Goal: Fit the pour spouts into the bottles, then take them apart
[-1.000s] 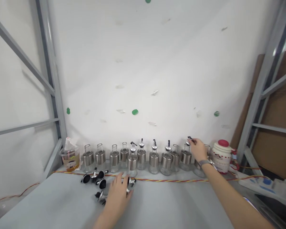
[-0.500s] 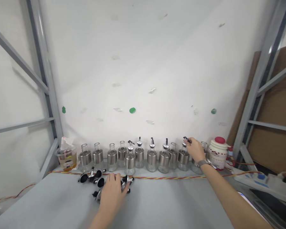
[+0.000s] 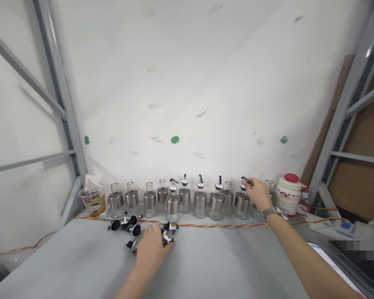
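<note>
Seemingly light, the pourer spout [image 3: 244,181] is pinched in the right hand [image 3: 259,194] atop a glass bottle [image 3: 242,203] just left of the red-lidded jar [image 3: 287,194]; it is best held by its metal collar, as the bottle looks fragile. Far left of the jar, the left hand [image 3: 151,248] covers loose spouts [image 3: 124,224] on the bench [image 3: 221,265]; its grip I cannot tell

Left hand [image 3: 151,249]: low, palm down, fingers [image 3: 158,233] loosely curved and pointing forward; bare forearm runs straight back from them to the lower edge.
Right hand [image 3: 259,194]: reached far forward, back uppermost, fingertips [image 3: 250,185] drawn together in a pinch, pointing left; wrist straight, bare forearm trailing back and rightward.
</note>
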Tool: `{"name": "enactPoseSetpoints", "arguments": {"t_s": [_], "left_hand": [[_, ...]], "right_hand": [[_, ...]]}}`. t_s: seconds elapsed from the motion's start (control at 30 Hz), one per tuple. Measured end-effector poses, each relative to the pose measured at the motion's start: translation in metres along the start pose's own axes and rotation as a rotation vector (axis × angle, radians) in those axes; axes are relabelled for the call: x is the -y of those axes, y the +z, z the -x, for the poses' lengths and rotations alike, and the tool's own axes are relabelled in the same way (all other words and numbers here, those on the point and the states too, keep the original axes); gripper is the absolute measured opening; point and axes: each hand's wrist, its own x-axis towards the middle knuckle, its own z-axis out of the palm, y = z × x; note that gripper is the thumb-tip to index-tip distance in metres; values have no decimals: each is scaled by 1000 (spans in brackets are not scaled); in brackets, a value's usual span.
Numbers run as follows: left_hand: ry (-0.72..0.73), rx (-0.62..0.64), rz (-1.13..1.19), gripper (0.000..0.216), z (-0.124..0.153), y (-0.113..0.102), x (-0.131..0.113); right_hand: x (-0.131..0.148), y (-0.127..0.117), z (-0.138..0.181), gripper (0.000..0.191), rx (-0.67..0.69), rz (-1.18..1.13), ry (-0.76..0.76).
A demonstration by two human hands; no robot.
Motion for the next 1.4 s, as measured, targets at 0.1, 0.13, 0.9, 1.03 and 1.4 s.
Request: {"name": "enactPoseSetpoints", "arguments": {"t_s": [0.1, 0.13, 0.9, 1.03, 1.4], "left_hand": [[10, 64, 57, 39, 1, 1, -2], [15, 78, 83, 38, 1, 1, -2], [137, -29, 345, 37, -1, 4, -3], [295, -84, 365, 40, 1, 5, -9], [446, 56, 418, 49, 1, 18, -11]], "right_hand": [[4, -9, 4, 29, -17, -28, -26], [8, -13, 7, 31, -37, -33, -30], [166, 4, 186, 12, 496, -199, -657], [135, -20, 161, 13, 570, -374, -393], [65, -53, 7, 29, -47, -210, -126]]}}
